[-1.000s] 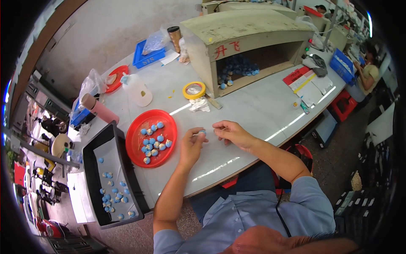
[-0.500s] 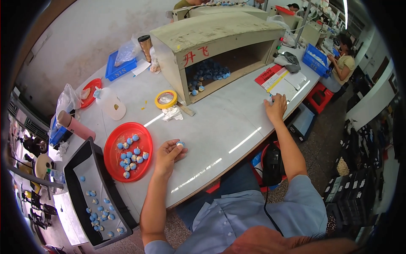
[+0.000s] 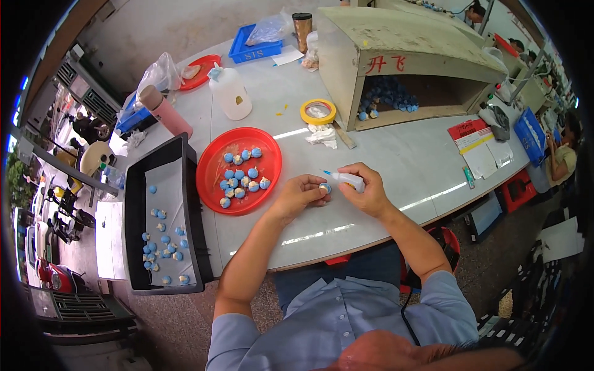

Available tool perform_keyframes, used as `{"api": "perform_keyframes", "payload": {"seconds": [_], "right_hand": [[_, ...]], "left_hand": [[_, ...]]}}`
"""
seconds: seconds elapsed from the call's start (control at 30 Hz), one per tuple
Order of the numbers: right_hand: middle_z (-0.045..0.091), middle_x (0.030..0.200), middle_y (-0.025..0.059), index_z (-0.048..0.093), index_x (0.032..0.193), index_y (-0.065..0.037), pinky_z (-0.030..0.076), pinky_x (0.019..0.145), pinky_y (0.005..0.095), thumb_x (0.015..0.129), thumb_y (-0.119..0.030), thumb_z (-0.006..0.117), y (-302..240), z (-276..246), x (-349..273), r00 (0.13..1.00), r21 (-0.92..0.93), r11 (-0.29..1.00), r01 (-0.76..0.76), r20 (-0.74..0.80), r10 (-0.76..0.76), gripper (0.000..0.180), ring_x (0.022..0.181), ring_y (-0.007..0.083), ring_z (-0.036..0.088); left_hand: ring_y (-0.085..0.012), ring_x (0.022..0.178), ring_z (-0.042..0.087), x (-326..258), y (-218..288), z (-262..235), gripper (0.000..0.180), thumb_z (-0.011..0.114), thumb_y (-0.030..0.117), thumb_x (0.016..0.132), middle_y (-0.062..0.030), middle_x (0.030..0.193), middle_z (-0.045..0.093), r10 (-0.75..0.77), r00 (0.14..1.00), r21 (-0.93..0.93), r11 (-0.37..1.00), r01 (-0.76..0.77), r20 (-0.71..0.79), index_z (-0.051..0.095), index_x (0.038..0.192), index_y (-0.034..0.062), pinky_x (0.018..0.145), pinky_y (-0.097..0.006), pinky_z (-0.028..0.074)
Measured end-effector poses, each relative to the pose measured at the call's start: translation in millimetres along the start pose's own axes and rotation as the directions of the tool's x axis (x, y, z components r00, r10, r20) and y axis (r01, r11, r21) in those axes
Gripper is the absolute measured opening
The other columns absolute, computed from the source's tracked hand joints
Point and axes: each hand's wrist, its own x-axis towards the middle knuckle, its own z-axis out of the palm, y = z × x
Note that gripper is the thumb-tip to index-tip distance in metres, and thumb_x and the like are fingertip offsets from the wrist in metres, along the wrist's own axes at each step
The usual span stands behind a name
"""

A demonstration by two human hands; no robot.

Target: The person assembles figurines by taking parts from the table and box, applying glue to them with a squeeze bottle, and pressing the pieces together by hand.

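**A:** What do I have in the hands right now?

**B:** My left hand (image 3: 301, 193) has its grip pinched on a small blue and white piece (image 3: 325, 187), held just above the worktop (image 3: 402, 161) in front of me. My right hand (image 3: 369, 188) is closed around a small white squeeze bottle (image 3: 348, 179); its thin blue nozzle points left, just above the piece. The two hands are almost touching.

**A:** And where are the other pieces?

**B:** A cluster of the same blue and white pieces lies in the red round tray (image 3: 213, 179), just left of my left hand. More are scattered in the black rectangular tray (image 3: 132, 222) further left, which hangs over the worktop's edge. A heap of blue ones sits inside the open wooden box (image 3: 396, 43) at the far side.

**A:** Anything else close by?

**B:** A roll of yellow tape (image 3: 318, 112) lies flat between the red tray and the box, with a crumpled white cloth (image 3: 322, 135) just below it. A white plastic jug (image 3: 230, 94) stands upright beyond the red tray, and a pink cylinder (image 3: 163, 111) is tilted to its left. To my right lie some papers with a red header (image 3: 473, 131). I cannot tell whether the nozzle touches the piece.
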Motion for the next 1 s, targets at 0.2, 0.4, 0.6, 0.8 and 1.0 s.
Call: {"api": "perform_keyframes", "payload": {"seconds": [0.2, 0.4, 0.6, 0.8, 1.0], "right_hand": [[0.064, 0.076, 0.012, 0.064, 0.096, 0.0, 0.046, 0.058, 0.0285, 0.082, -0.011, 0.064, 0.0, -6.9, -4.8, 0.991, -0.042, 0.991, 0.128, -0.025, -0.129, 0.018, 0.063, 0.018, 0.06], [0.063, 0.071, 0.0117, 0.063, 0.093, 0.0, 0.046, 0.054, 0.0305, 0.082, -0.01, 0.064, 3.5, -3.8, -4.8, 0.959, -0.13, 0.951, 0.28, -0.011, -0.283, 0.015, 0.057, 0.0231, 0.06], [0.063, 0.072, 0.0119, 0.062, 0.093, -0.001, 0.046, 0.054, 0.0316, 0.081, -0.01, 0.065, 5.7, -2.6, -3.9, 0.961, -0.151, 0.95, 0.273, 0.001, -0.276, 0.015, 0.057, 0.0243, 0.06], [0.064, 0.074, 0.0123, 0.062, 0.093, -0.001, 0.046, 0.054, 0.0321, 0.079, -0.009, 0.067, 7.8, 0.6, -2.9, 0.954, -0.154, 0.942, 0.297, 0.008, -0.299, 0.017, 0.059, 0.0247, 0.06], [0.064, 0.073, 0.0119, 0.062, 0.09, -0.001, 0.047, 0.054, 0.0335, 0.075, -0.008, 0.069, 6.7, -1.2, -2.3, 0.922, -0.267, 0.888, 0.374, 0.002, -0.388, 0.018, 0.057, 0.0271, 0.06]], "left_hand": [[-0.0181, 0.091, 0.067, -3.6, 1.2, -0.6, 0.031, 0.067, 0.005, 0.088, -0.0101, 0.101, 0.065, -0.015, 1.0, 0.044, 0.999, 0.014, 0.028, 0.056, 0.116, -0.004, 0.079, -0.026, 0.056], [-0.0172, 0.089, 0.067, -3.3, 3.4, 3.6, 0.033, 0.067, 0.006, 0.087, -0.0113, 0.099, 0.065, -0.027, 0.999, 0.042, 0.999, 0.025, 0.046, 0.055, 0.116, -0.0062, 0.078, -0.025, 0.056], [-0.0167, 0.087, 0.067, -2.7, 2.0, 3.8, 0.033, 0.067, 0.005, 0.088, -0.012, 0.097, 0.066, -0.024, 0.999, 0.038, 0.999, 0.023, 0.042, 0.055, 0.115, -0.0071, 0.075, -0.024, 0.056], [-0.0171, 0.087, 0.067, -2.7, 2.3, 3.3, 0.032, 0.066, 0.005, 0.088, -0.0121, 0.098, 0.066, -0.015, 0.999, 0.059, 0.998, 0.013, 0.039, 0.055, 0.116, -0.0071, 0.075, -0.024, 0.056], [-0.0187, 0.09, 0.067, -0.4, 1.9, 0.6, 0.031, 0.064, 0.005, 0.089, -0.0131, 0.099, 0.065, -0.012, 1.0, -0.011, 1.0, 0.012, 0.017, 0.054, 0.116, -0.0076, 0.078, -0.025, 0.056]]}}
